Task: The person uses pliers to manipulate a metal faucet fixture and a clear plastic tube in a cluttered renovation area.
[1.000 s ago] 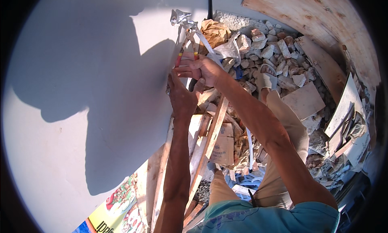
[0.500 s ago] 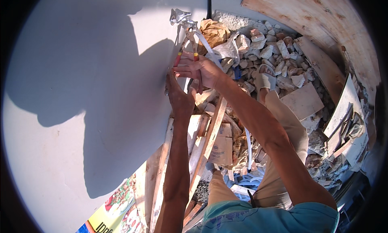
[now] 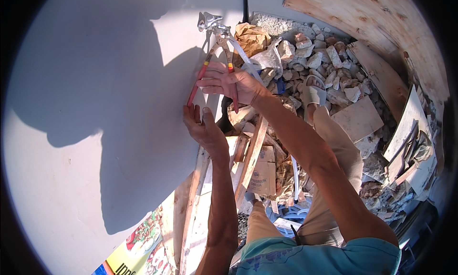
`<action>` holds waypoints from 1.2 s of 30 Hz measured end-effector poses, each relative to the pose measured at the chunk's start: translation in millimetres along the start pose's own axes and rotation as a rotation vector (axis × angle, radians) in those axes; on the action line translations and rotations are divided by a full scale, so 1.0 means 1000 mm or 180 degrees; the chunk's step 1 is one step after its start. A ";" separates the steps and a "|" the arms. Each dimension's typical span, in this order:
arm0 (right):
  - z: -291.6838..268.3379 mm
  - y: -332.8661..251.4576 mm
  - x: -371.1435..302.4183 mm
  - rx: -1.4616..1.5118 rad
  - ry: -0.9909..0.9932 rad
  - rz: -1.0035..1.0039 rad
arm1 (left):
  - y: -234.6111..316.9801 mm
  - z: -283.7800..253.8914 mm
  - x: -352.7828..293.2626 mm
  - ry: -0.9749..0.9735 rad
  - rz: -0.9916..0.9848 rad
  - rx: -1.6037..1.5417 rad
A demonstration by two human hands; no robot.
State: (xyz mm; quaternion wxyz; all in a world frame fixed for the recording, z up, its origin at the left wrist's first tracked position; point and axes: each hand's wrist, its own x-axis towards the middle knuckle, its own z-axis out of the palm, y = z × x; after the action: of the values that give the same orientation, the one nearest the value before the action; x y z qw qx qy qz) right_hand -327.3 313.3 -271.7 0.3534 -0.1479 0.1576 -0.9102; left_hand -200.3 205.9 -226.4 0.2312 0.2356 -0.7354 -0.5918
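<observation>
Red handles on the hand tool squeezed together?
No, the red handles stand spread apart, with fingers of the right hand across the gap between them.

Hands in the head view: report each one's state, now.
Left hand: open, near the red-handled pliers.
Right hand: at the pliers, fingers extended; whether it grips them cannot be told.

A flat panel (image 3: pixel 62 103) stands on your left, with the pliers (image 3: pixel 230 65) ahead of you near its right edge, their head at a metal fitting (image 3: pixel 209 22). Your right hand (image 3: pixel 242 86) is at the handles, your left hand (image 3: pixel 206 132) just below the left handle's end. Rubble (image 3: pixel 315 61) lies ahead to your right, wooden strips (image 3: pixel 251 163) between panel and cardboard box (image 3: pixel 262 177).
</observation>
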 end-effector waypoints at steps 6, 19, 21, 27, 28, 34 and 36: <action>-0.003 -0.001 -0.001 0.0002 -0.0037 -0.0006 | 0.008 0.000 0.016 0.0225 -0.0982 -0.1674; -0.003 0.000 0.000 -0.0205 0.0080 0.0178 | -0.012 0.000 0.036 0.0091 -0.1316 -0.3236; -0.005 -0.001 0.000 -0.0070 0.0104 0.0156 | -0.013 0.003 0.037 0.0115 -0.1369 -0.3434; -0.010 0.001 -0.001 0.0057 0.0150 0.0108 | -0.011 0.005 0.043 0.0284 -0.1535 -0.3604; -0.010 0.002 -0.001 0.0054 0.0130 0.0094 | -0.012 0.004 0.045 0.0308 -0.1590 -0.3619; -0.001 0.006 0.000 -0.0165 0.0434 -0.0034 | -0.011 0.007 0.050 0.0563 -0.1885 -0.3448; -0.001 0.009 0.001 -0.0329 0.0625 -0.0122 | -0.012 0.007 0.045 0.0471 -0.1894 -0.3235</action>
State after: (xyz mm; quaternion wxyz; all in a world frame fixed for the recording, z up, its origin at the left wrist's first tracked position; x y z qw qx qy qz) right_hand -322.9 306.9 -276.1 0.3107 -0.0790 0.2353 -0.9175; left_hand -239.0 180.7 -236.3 0.1898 0.3321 -0.2441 -0.8911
